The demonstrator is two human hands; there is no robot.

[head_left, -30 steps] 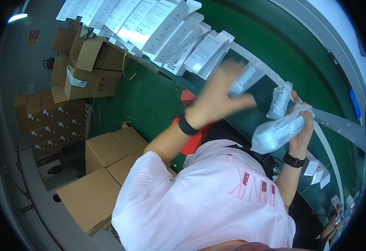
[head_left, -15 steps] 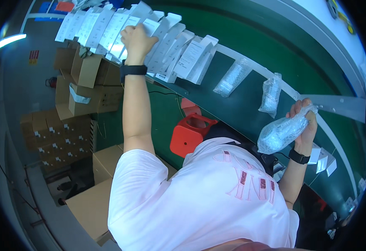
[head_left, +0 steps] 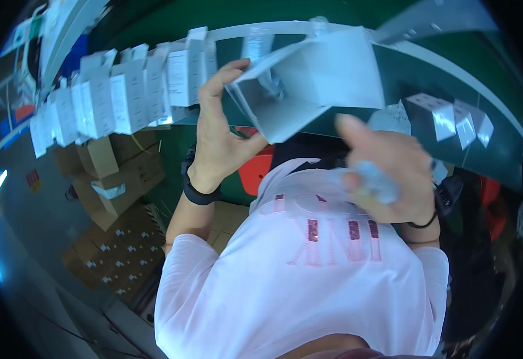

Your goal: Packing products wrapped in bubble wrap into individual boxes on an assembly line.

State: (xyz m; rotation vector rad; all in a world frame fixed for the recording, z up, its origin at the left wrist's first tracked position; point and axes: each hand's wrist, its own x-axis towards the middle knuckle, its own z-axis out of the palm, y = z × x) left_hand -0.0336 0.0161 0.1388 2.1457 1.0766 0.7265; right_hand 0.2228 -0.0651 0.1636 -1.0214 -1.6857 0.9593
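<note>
My left hand point(head_left: 213, 128) grips a white carton point(head_left: 348, 69) by its edge, fingers on the far side and thumb below. The carton is tilted, its open end showing the hollow inside, where a small shiny crumpled bit appears. My right hand point(head_left: 399, 170), smeared by motion, is closed round a bubble-wrapped item point(head_left: 393, 116). Clear wrap shows beyond the hand and between its fingers; what lies inside cannot be made out. This hand is right of the carton and apart from it. Another bubble-wrapped item point(head_left: 257, 42) lies on the bench behind the carton.
A row of upright white cartons point(head_left: 127, 99) lines the bench at left. A further wrapped item point(head_left: 318, 27) is partly hidden behind the held carton. Small white boxes point(head_left: 435, 113) sit at right. A red stool point(head_left: 255, 173) and brown cardboard boxes point(head_left: 118, 173) stand below the bench.
My left hand has taken a white carton from the row and brought it in front of me. My right hand has moved left and nearer, keeping the bubble-wrapped item. The view has turned.
</note>
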